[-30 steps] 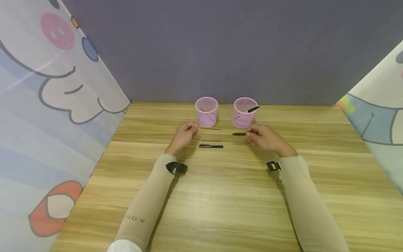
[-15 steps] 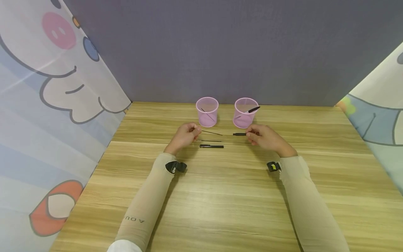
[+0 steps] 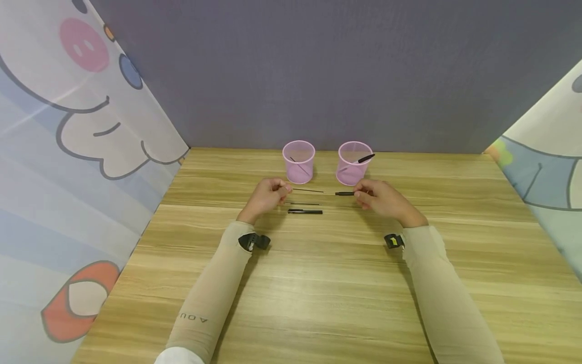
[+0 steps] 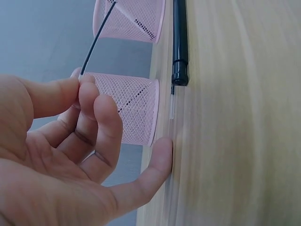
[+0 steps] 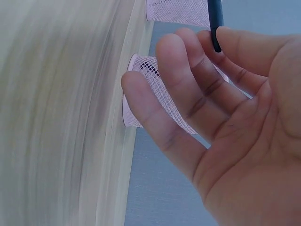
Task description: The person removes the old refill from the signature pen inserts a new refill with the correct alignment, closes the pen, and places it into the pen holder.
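Observation:
My left hand (image 3: 267,196) pinches a thin dark pen refill (image 3: 308,190) between thumb and fingertips, its free end pointing right; in the left wrist view the refill (image 4: 98,40) has a clear end at the fingers. My right hand (image 3: 381,198) pinches a black pen barrel (image 3: 344,193), whose free end points left towards the refill, with a small gap between them. A clip-like tip shows on the barrel (image 5: 215,16) in the right wrist view. Below on the table lie another refill (image 3: 305,203) and a black pen (image 3: 305,212), side by side.
Two pink mesh cups stand behind the hands. The left cup (image 3: 298,177) holds a thin refill; the right cup (image 3: 349,178) holds a black-capped pen (image 3: 366,158) leaning over its rim. A grey partition (image 3: 327,76) rises behind the wooden table (image 3: 318,293).
My left hand has shifted slightly right with the refill, which tilted down and then levelled, bringing its tip closer to the barrel. My right hand has barely moved.

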`<state>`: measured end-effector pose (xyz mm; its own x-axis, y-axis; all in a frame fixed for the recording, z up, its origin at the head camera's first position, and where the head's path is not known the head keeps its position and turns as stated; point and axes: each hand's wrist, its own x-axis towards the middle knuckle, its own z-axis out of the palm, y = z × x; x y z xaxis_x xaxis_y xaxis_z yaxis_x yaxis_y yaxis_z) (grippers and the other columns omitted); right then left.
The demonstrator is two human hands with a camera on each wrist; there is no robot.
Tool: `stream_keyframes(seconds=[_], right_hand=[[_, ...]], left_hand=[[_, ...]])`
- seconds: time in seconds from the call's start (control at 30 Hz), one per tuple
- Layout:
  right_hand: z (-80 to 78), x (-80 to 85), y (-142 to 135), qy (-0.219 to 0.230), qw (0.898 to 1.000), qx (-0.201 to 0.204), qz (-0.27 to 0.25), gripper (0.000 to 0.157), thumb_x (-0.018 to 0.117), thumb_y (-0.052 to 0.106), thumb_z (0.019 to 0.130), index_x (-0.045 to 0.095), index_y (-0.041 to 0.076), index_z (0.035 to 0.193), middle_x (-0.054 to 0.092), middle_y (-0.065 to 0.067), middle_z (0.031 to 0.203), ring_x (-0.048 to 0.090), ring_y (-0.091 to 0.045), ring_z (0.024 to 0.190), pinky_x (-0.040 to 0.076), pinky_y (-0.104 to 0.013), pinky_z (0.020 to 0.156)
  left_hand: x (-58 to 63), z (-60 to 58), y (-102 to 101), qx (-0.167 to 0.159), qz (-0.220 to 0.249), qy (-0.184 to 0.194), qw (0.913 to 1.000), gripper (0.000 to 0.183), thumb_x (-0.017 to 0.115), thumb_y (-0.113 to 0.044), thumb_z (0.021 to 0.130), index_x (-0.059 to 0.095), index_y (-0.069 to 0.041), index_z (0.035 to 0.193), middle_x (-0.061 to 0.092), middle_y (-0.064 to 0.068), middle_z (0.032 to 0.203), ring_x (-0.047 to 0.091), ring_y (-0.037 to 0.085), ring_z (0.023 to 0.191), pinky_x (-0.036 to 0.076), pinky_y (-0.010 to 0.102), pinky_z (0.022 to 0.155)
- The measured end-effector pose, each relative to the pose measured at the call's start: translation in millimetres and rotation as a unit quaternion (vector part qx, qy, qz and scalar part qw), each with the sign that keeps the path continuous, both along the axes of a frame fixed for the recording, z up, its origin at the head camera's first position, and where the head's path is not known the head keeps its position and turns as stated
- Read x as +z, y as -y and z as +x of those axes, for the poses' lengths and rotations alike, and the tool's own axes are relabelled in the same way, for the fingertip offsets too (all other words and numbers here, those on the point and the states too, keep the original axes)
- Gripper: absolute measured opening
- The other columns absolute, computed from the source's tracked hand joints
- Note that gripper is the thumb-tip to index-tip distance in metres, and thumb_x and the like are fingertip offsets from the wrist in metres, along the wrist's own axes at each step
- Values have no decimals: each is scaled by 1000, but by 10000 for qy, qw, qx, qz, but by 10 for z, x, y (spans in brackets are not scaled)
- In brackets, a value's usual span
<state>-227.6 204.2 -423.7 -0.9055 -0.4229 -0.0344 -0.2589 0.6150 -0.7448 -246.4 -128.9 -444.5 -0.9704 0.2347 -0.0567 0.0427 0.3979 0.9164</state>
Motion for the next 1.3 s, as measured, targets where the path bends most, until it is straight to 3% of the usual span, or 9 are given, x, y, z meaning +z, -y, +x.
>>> stream_keyframes(seconds=[0.67,0.97,1.3], right_hand=[[3,4,29,-110,9999,-36,48,16,56,10,105,64,-2,111,67,-15,91,64,-21,78,57,-27,71],[15,18,42,-141,9999,-51,9,16,56,11,105,64,-2,111,65,-15,89,64,-21,78,56,-26,70],[14,11,41,-194,9998,-26,50,16,57,11,105,64,-2,111,67,-15,90,65,-21,78,55,-25,69]], left_hand=[[22,20,-17,81,-31,-120,9999,19,67,-16,99,75,1,99,57,-2,68,52,11,65,39,21,55],[35,35,-35,9,-32,-122,9999,20,67,-13,99,74,5,100,60,0,71,55,10,67,52,25,64],[25,40,-46,-86,-85,-217,9997,21,68,-15,99,74,6,98,57,-2,68,53,10,65,43,21,58]])
